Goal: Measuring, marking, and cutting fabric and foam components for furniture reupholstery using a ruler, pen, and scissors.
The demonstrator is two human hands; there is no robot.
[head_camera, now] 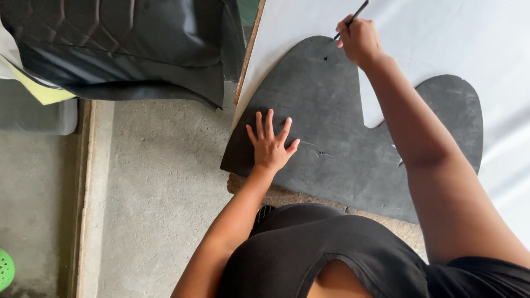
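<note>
One template: a single dark grey, matte, flat cut-out (337, 138) with rounded lobes and a deep U-shaped notch on its far edge; a few small slits show in its surface near the middle and right.
Where it lies: flat on a white sheet (441, 38) that covers the worktop (251, 44), its near left corner sticking out past the worktop's edge over the floor.
Left hand: one hand (269, 146) pressed flat on the template's near left part, fingers (259, 124) spread and released, grasping nothing.
Right hand: one hand (359, 38) at the template's far edge, fingers clenched around a thin dark pencil (353, 16) whose tip meets the sheet just beside the template's rim.
Pencils: one, slanting up and away from the hand.
Sheets: one white sheet, smooth, with faint creases, reaching beyond the picture's right and top edges.
Dark material: one folded heap of black, shiny, quilted-looking sheeting (127, 44) at the upper left, well apart from the hands.
Yellow piece: one pale yellow strip (38, 91) poking out from under that heap at the left.
Floor: grey concrete (160, 193) with a raised ledge running down the left.
Green thing: one round green perforated object (4, 269) at the lower left edge, only partly in view.
Labels or signs: I cannot tell of any.
</note>
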